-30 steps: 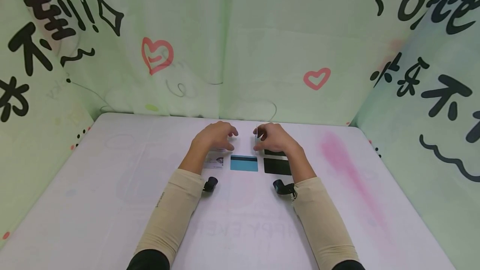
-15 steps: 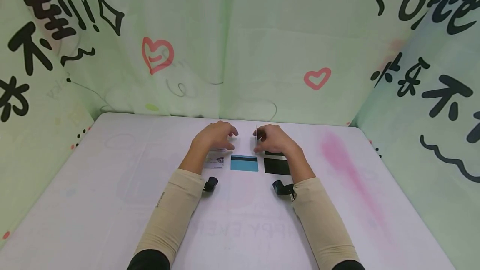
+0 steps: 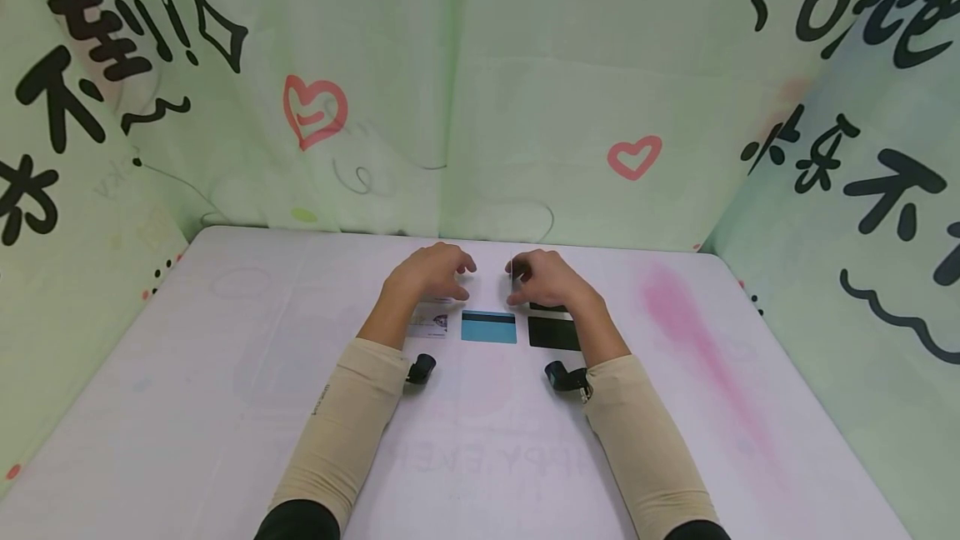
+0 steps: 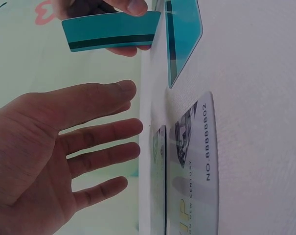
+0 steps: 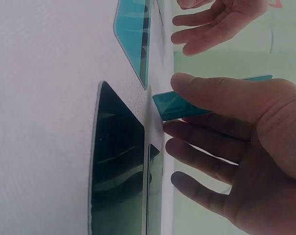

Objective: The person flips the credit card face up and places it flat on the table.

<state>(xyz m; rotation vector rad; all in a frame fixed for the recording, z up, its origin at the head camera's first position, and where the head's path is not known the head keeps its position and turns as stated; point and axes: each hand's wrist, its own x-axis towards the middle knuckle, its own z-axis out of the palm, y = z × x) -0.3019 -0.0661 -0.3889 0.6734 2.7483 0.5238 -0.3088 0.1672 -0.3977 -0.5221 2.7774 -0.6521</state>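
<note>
My right hand (image 3: 553,277) pinches a teal card (image 4: 111,30) with a dark stripe between thumb and fingers. It holds the card on edge above the back part of the table. Across a gap to the left, my left hand (image 3: 431,272) hovers with relaxed, spread fingers and nothing in them. A blue card (image 3: 488,328) with a black stripe lies flat between the hands, nearer to me. Under the right hand are a black card (image 3: 553,333) and another dark card (image 3: 550,306), partly hidden. By the left hand lie a white printed card (image 3: 429,324) and a second pale card (image 4: 159,171).
The white table (image 3: 480,448) ends at the back against a green curtain (image 3: 517,90) with hearts and black writing. Black wrist cameras, one on the left wrist (image 3: 422,368) and one on the right (image 3: 564,375), stick out inward just above the table.
The card in my right hand has turned very slightly, now nearly edge-on to the head view. Both hands stay in almost the same place, and the cards on the table have not moved.
</note>
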